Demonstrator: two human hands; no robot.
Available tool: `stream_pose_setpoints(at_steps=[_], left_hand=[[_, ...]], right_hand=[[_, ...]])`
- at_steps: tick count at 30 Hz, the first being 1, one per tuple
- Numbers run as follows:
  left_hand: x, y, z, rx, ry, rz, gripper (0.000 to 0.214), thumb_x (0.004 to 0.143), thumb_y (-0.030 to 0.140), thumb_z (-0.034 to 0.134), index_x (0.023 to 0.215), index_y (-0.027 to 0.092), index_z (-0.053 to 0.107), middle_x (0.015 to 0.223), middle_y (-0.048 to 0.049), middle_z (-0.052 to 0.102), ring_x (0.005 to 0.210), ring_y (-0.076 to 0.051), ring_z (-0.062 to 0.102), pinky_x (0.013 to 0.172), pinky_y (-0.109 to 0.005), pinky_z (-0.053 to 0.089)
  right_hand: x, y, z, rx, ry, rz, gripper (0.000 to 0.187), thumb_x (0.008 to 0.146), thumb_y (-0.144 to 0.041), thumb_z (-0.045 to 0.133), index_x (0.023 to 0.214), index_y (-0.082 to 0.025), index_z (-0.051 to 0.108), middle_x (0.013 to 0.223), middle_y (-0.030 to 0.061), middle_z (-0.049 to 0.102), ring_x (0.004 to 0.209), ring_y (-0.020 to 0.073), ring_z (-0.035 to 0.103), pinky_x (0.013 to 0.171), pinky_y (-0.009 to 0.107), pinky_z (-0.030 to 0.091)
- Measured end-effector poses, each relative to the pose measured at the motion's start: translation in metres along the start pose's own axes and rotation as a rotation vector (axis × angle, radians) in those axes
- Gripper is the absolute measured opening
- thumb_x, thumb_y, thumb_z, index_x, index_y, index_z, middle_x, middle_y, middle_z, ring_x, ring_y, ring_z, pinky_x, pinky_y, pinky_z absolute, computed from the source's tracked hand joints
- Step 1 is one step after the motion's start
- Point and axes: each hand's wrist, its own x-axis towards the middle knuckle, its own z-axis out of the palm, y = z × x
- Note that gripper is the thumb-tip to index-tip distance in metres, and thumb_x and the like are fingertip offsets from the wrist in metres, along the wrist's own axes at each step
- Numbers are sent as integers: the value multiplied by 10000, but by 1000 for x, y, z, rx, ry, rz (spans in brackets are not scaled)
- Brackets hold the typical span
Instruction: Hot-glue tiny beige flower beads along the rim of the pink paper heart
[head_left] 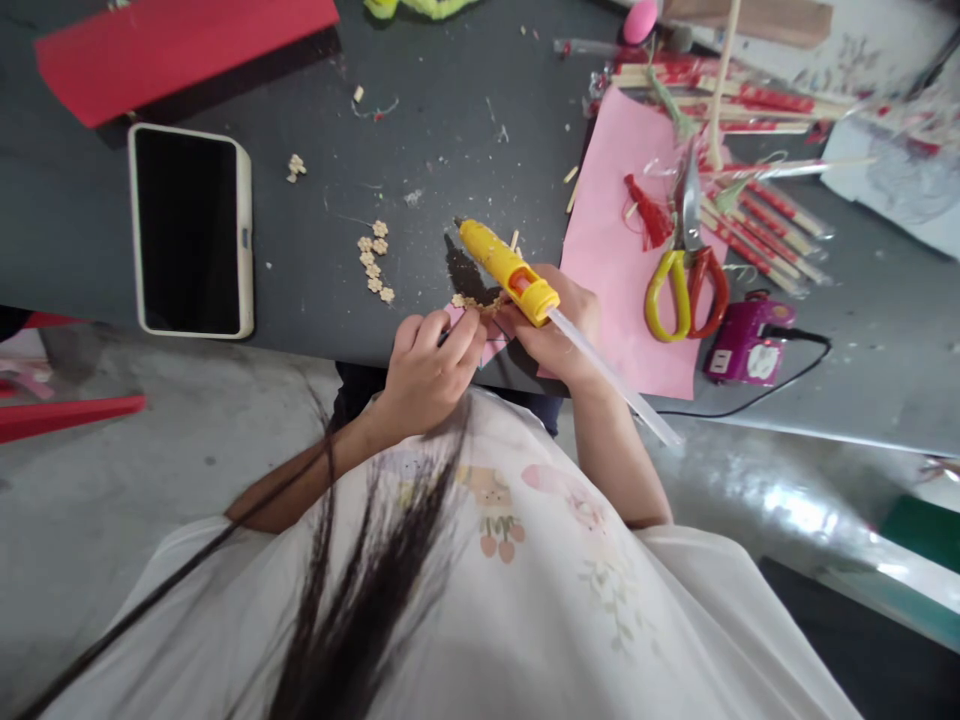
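My right hand grips a yellow glue gun with a clear glue stick poking out of its back; the nozzle points up and left over the dark table. My left hand is closed in a pinch on a small pink piece with tiny beige flower shapes, held at the table's near edge just beside the gun. A row of several more small beige flower pieces lies on the table left of the gun.
A tablet lies at the left with red card above it. Pink paper, yellow-and-red scissors, wrapped chopsticks and a purple plug adapter with a black cord sit at the right.
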Motion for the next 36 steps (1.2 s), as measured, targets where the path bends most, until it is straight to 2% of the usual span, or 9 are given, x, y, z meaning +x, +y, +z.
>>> stream_pose_setpoints(at_steps=[6, 12, 17, 24, 31, 36], left_hand=[[0, 0, 0, 19, 17, 11, 321, 1027, 227, 410, 1249, 176, 636, 1260, -82, 694, 952, -228, 565, 783, -391, 356], [3, 0, -2, 126, 106, 68, 259, 994, 201, 469, 1139, 132, 673, 1190, -68, 724, 899, -219, 550, 753, -379, 353], [3, 0, -2, 170, 68, 56, 264, 1011, 227, 439, 1124, 164, 670, 1214, -61, 717, 911, -202, 568, 777, -361, 371], [2, 0, -2, 98, 73, 57, 230, 1018, 218, 445, 1138, 167, 635, 1205, -68, 714, 927, -207, 579, 791, -361, 358], [4, 0, -3, 127, 70, 50, 239, 1014, 217, 447, 1112, 167, 660, 1177, -55, 722, 895, -198, 571, 782, -355, 351], [4, 1, -4, 168, 51, 56, 292, 1017, 230, 426, 1139, 161, 682, 1205, -68, 713, 902, -205, 557, 767, -359, 352]], right_hand=[[1, 1, -3, -13, 13, -18, 235, 846, -378, 638, 1070, -308, 655, 983, 22, 774, 864, 244, 737, 777, 382, 597], [4, 5, -5, -1, 14, -120, 258, 858, -362, 657, 1104, -284, 654, 1001, 31, 778, 876, 233, 744, 746, 351, 588], [5, 7, -6, -16, -13, -173, 252, 898, -386, 611, 1130, -291, 638, 1012, 13, 767, 878, 206, 741, 738, 315, 581], [5, 9, -6, -18, -57, -166, 289, 903, -412, 603, 1163, -291, 631, 1019, 39, 753, 891, 221, 728, 774, 328, 576], [5, 10, -5, 9, -43, -226, 288, 916, -351, 588, 1173, -231, 638, 1021, 57, 752, 897, 207, 729, 778, 307, 580], [4, 9, -3, -17, -12, -170, 276, 898, -369, 622, 1148, -254, 642, 1021, 61, 753, 890, 221, 730, 763, 329, 586]])
